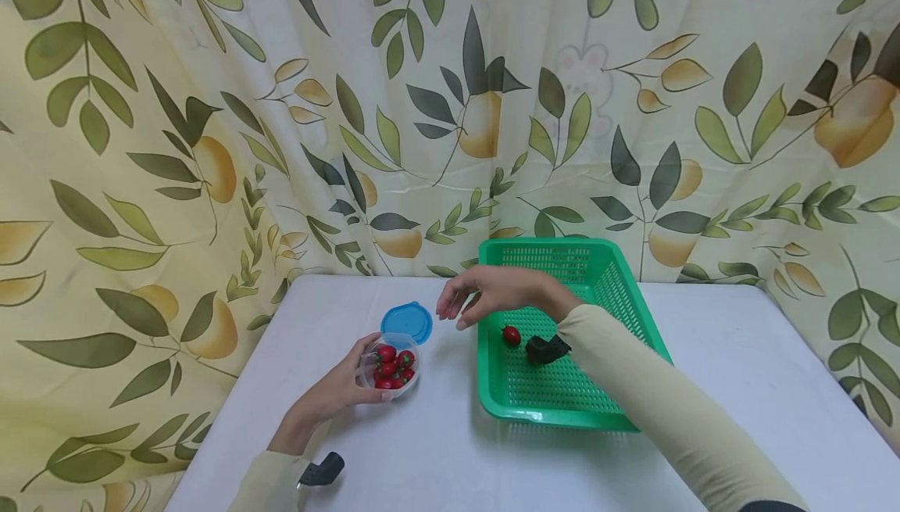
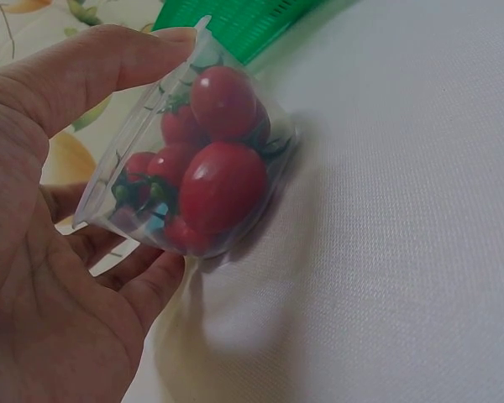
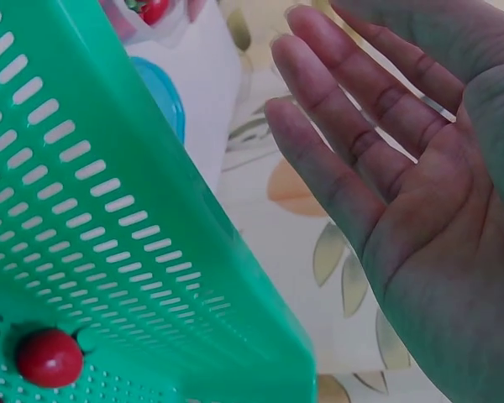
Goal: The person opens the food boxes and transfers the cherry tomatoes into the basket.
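Note:
My left hand (image 1: 344, 381) grips a clear plastic container (image 1: 413, 381) by its sides, thumb and fingers round it. Several red cherry tomatoes (image 2: 224, 186) with green stems lie inside. Above the left side of the green basket (image 1: 562, 420), my right hand (image 1: 502, 291) hangs with loosely bent fingers and holds nothing. In the right wrist view its fingers (image 3: 336, 159) are spread apart beside the basket's rim. One cherry tomato (image 1: 511, 335) rests on the basket floor; another shows partly at the lower left corner of the right wrist view.
A round blue lid (image 1: 408, 323) lies on the white tablecloth (image 1: 394, 465) just behind the container. The perforated basket stands to the right. Behind the table hangs a curtain (image 1: 436, 105) printed with leaves and fruit.

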`<state>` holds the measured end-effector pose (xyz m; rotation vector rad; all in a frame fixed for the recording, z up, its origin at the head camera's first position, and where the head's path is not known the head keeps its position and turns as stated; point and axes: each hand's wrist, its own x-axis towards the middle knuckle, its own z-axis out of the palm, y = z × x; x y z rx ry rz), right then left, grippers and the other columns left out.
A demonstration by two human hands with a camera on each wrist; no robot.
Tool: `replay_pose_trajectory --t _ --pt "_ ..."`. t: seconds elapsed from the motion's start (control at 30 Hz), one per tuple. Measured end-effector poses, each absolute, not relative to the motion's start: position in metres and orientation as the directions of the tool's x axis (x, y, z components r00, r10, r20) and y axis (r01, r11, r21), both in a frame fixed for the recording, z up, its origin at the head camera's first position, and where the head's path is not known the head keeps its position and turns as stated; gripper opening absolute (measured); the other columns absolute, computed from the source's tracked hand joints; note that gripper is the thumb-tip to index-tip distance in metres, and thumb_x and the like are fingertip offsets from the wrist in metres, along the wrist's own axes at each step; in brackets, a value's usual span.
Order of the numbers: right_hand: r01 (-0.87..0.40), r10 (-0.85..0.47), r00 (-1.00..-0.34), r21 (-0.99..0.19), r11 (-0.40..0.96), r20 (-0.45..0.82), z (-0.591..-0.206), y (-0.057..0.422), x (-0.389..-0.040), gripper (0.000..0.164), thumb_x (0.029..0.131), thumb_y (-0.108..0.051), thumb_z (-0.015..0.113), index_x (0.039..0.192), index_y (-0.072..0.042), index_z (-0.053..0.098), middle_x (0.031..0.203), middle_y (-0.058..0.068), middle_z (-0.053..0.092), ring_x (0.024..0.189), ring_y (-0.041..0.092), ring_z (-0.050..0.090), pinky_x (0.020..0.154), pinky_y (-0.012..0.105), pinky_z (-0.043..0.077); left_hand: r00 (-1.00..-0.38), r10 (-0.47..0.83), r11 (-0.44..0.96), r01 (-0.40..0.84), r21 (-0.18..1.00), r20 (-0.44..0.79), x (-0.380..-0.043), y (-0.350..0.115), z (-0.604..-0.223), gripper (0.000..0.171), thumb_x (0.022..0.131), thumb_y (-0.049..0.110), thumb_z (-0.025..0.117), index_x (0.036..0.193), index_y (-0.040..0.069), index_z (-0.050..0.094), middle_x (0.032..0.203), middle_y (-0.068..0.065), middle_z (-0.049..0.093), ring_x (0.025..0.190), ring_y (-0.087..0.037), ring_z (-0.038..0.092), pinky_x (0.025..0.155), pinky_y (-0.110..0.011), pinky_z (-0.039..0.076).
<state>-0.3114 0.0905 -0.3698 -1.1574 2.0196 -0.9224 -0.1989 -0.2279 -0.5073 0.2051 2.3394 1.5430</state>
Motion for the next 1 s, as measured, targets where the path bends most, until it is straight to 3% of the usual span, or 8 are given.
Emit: replay_pose_trajectory --t 0.7,1.0 --pt "-0.464 -0.910 -0.357 -0.805 0.369 -0.211 -0.382 0.048 -0.314 0.033 0.092 -0.013 0.076 0.124 -0.015 0.069 0.127 0.005 0.068 0.120 0.025 0.064 0.094 0.031 0.057 -0.934 0.288 0.406 -0.083 0.910 -0.214 -0.198 -0.229 -0.507 0.102 0.080 0.025 0.087 0.159 0.023 0.024 0.158 -0.008 0.037 0.146 -0.036 0.033 0.113 -0.071 0.027" --pt "-0.477 -0.922 -0.313 -0.803 0.358 -0.226 -0.391 0.025 -0.315 0.032 0.091 -0.009 0.076 0.123 -0.012 0.069 0.128 0.007 0.068 0.122 0.032 0.062 0.097 0.030 0.054 -0.930 0.312 0.392 -0.061 0.918 -0.195 -0.199 -0.230 -0.507 0.101 0.081 0.023 0.086 0.160 0.020 0.023 0.159 -0.009 0.036 0.145 -0.036 0.034 0.115 -0.068 0.027"
